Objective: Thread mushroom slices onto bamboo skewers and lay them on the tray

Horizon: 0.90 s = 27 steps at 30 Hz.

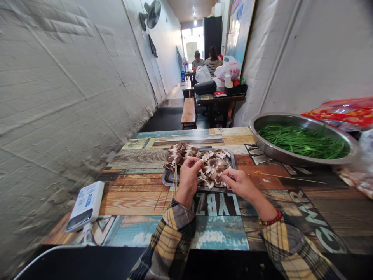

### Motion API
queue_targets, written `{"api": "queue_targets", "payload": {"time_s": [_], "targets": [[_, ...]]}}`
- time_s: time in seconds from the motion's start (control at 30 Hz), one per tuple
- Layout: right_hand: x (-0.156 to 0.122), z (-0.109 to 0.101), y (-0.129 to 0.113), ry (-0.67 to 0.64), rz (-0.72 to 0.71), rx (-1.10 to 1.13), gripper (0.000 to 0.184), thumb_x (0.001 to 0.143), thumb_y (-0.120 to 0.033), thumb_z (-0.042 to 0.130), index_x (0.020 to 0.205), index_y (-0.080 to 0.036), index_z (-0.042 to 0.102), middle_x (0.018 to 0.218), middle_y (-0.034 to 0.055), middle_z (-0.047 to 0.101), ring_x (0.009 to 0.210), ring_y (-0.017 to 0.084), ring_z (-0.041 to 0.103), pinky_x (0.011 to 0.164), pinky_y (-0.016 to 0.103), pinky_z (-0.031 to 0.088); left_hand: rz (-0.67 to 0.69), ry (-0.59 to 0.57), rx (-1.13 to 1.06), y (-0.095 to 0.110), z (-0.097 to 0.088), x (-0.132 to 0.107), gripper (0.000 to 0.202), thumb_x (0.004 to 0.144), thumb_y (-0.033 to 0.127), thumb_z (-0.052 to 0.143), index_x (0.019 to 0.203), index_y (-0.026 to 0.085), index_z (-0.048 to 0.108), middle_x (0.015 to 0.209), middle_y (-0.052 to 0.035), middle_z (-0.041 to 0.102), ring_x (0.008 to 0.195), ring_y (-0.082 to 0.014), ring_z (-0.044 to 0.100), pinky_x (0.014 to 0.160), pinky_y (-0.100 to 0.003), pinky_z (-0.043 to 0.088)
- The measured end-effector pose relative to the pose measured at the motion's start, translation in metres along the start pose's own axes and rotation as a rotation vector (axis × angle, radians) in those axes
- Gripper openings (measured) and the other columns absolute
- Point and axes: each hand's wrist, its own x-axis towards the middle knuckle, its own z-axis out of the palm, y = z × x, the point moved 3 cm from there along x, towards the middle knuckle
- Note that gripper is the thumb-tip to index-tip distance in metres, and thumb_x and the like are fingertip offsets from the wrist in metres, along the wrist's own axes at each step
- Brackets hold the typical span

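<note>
A metal tray (pixel 233 159) on the table holds a heap of torn oyster mushrooms (pixel 214 167). Over its middle, my left hand (pixel 189 175) pinches a pale mushroom piece between thumb and fingertips, partly hidden by the fingers. My right hand (pixel 238 182) reaches in at the tray's right front edge, its thumb and forefinger closed on a mushroom piece at the side of the heap. Threaded mushrooms (pixel 179 152) lie at the tray's left end, with several thin bamboo skewers (pixel 175 181) pointing toward me beside my left hand.
A steel basin (pixel 303 157) of green chives (pixel 303 142) stands at the right, near a red plastic bag (pixel 344 111). One loose skewer (pixel 291 177) lies before it. A white device (pixel 86 206) with a cable sits at left. Two people sit farther back, beyond another table (pixel 221 98).
</note>
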Motion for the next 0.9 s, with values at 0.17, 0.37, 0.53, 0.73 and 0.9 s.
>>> {"api": "queue_targets", "payload": {"time_s": [0.17,0.37,0.53,0.73,0.9], "targets": [[0.0001,0.0000,0.0009,-0.007,-0.011,-0.023,0.022,0.086,-0.033,0.053,0.073,-0.019,0.063,0.050,-0.0042,0.053,0.043,0.010,0.043,0.041,0.020,0.031,0.011,0.012,0.070,-0.0018,-0.0022,0.0009,0.021,0.059,0.024,0.076,0.067,0.016,0.058,0.061,0.0039,0.056,0.056,-0.0076,0.052,0.058,-0.021,0.038],[0.0003,0.0013,0.0030,0.002,-0.027,-0.032,0.023,0.087,-0.035,0.053,0.072,-0.019,0.061,0.049,-0.0045,0.053,0.041,0.009,0.042,0.042,0.020,0.031,-0.010,0.005,0.044,-0.0027,-0.0032,0.0004,0.028,0.058,0.022,0.077,0.076,0.016,0.056,0.065,0.0049,0.057,0.059,-0.0074,0.054,0.061,-0.020,0.039],[0.0009,0.0027,0.0029,0.000,-0.060,-0.083,0.027,0.088,-0.034,0.050,0.069,-0.018,0.059,0.049,-0.0037,0.053,0.045,0.010,0.046,0.046,0.020,0.033,0.007,-0.027,0.071,-0.0024,-0.0010,-0.0020,0.034,0.059,0.022,0.078,0.082,0.016,0.053,0.066,0.0048,0.059,0.059,-0.0072,0.054,0.061,-0.020,0.039],[0.0020,0.0041,0.0013,0.031,-0.083,-0.108,0.028,0.088,-0.033,0.047,0.066,-0.019,0.056,0.050,-0.0028,0.054,0.047,0.011,0.048,0.048,0.021,0.035,0.014,-0.044,0.111,-0.0021,0.0034,-0.0047,0.035,0.059,0.020,0.077,0.086,0.016,0.056,0.068,0.0035,0.061,0.062,-0.0078,0.055,0.064,-0.020,0.040],[0.0027,0.0052,0.0018,0.024,-0.042,-0.072,0.026,0.088,-0.034,0.047,0.069,-0.019,0.057,0.050,-0.0037,0.052,0.041,0.010,0.042,0.043,0.021,0.033,-0.100,-0.039,0.034,-0.0007,0.0045,-0.0050,0.027,0.060,0.028,0.077,0.082,0.014,0.066,0.074,0.0001,0.064,0.066,-0.0089,0.055,0.064,-0.020,0.040]]}}
